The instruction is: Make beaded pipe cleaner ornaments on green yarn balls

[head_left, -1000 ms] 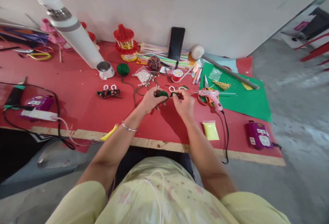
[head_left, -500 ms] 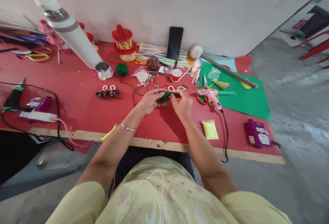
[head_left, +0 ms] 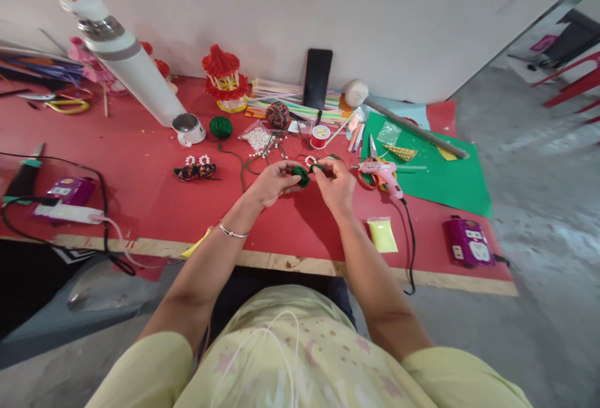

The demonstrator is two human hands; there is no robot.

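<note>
Thumb and fingers closed, the left hand [head_left: 274, 184] holds a rounded green yarn bundle [head_left: 300, 176] toward its right, nearly meeting the smaller green piece [head_left: 315, 169] pinched in the right hand [head_left: 336, 188], with a white bead ring [head_left: 310, 161] just beyond them on the table [head_left: 300, 233].

Pale wall [head_left: 384, 20] is rising behind red-topped table [head_left: 140, 202]; grey floor [head_left: 544, 220] is spreading right of table; red chair [head_left: 574, 88] is standing well right of table.
</note>
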